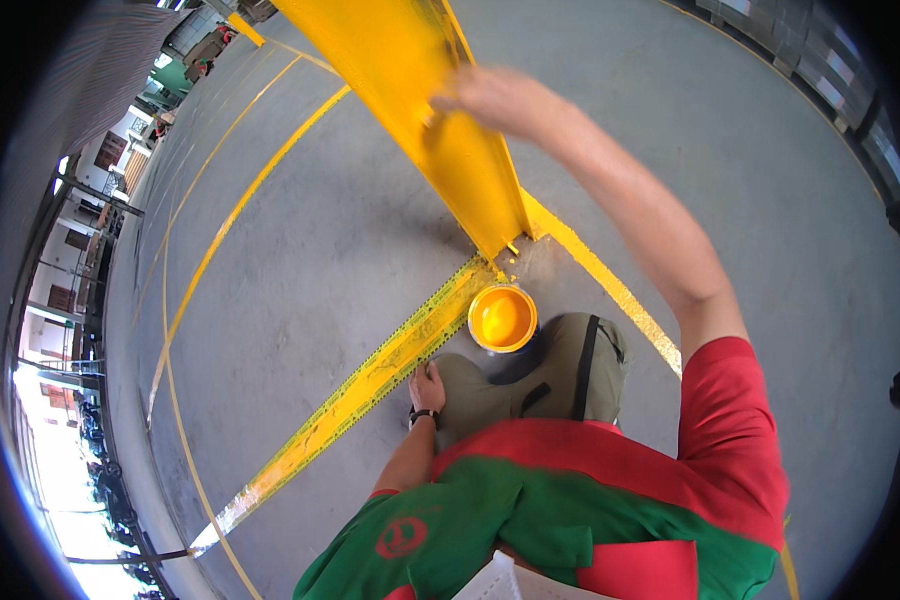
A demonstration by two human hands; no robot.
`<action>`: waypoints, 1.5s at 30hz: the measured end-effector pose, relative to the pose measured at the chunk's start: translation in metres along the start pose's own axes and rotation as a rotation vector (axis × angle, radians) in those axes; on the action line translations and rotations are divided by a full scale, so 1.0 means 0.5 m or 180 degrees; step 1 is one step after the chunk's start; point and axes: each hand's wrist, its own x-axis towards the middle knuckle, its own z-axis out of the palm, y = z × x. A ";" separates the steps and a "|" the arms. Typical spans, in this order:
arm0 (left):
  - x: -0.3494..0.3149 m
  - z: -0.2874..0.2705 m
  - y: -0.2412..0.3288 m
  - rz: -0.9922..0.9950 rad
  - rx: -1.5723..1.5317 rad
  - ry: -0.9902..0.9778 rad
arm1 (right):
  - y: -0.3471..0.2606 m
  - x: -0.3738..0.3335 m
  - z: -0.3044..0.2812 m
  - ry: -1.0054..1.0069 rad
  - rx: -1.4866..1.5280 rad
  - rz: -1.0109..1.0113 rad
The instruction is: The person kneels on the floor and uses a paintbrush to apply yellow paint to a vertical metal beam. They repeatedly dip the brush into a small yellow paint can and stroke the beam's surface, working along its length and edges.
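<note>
One wide grey floor (340, 220) is filling most of my view, bending toward the rim. A broad yellow post (395, 75) is standing ahead of me, running from the top edge down to the middle, its foot meeting the floor. Two yellow stripes are spreading from near that foot: a left stripe (375, 360), scuffed along its length and edged with dark-marked yellow-green tape, is slanting down and left; a right stripe (610, 283) is slanting down and right.

My red and green shirt (570, 490) is taking up the lower edge. Olive trousers (565, 370) are showing beyond it, knees bending toward the post. My bare right forearm (635, 200) is spanning the space between sleeve and post.

A round pail (473, 330) is sitting on the floor just in front of my knees, near the post's foot, and is holding bright yellow paint (500, 317). My right grip (485, 98) is blurring in front of the post, well above the pail; I am not managing to tell whether it is closing on anything. My left grip (427, 388) is resting by my left knee; its closure I am not making out either. A dark wristband (424, 414) is circling that wrist. Small yellow spots (513, 262) are dotting the floor between post and pail.
</note>
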 end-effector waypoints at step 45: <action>0.004 0.008 -0.021 0.0084 -0.0600 0.0153 | -0.146 -0.136 -0.012 -0.0878 -0.0999 0.0034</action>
